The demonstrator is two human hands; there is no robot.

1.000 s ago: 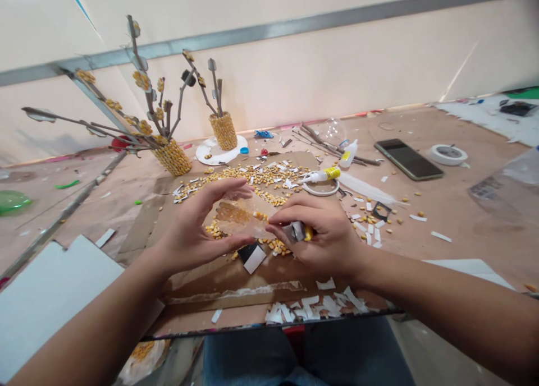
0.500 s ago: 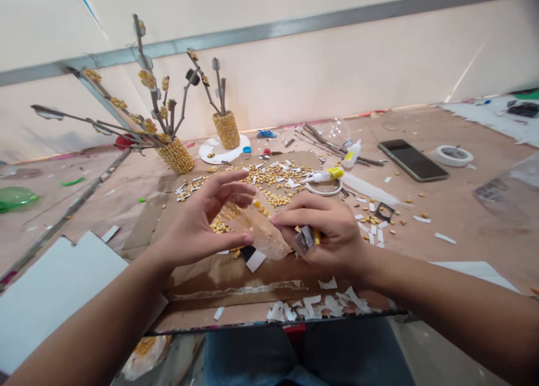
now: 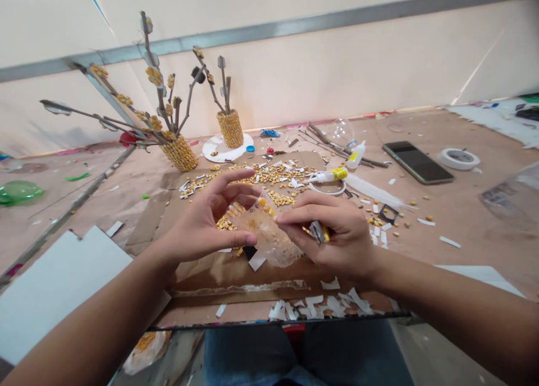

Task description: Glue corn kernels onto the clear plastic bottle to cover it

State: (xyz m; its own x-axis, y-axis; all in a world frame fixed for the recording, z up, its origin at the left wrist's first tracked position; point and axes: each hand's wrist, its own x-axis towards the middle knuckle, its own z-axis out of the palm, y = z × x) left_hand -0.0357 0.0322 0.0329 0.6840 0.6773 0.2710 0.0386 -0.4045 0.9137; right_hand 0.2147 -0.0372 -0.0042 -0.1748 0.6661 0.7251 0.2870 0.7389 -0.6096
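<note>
The right hand has its thumb and forefinger drawn together at the end of a short row of kernels on a piece of clear plastic; whether they pinch a kernel is hidden. The curled fingers of this grip also hold a grey and yellow tool against the palm. The left hand makes a wide C at the plastic's left side, thumb near and fingers far; I cannot tell how firmly this grip presses.

The plastic is between the hands, above the cardboard on the table. Loose kernels and white bits spread beyond it, and a black and white piece lies nearer. White scraps gather along the near edge.

To the right are two glue bottles, some sticks, a phone and a roll of tape. At the far left two kernel-covered pots hold branches; the right pot stands on a white disc. A white board lies near left.
</note>
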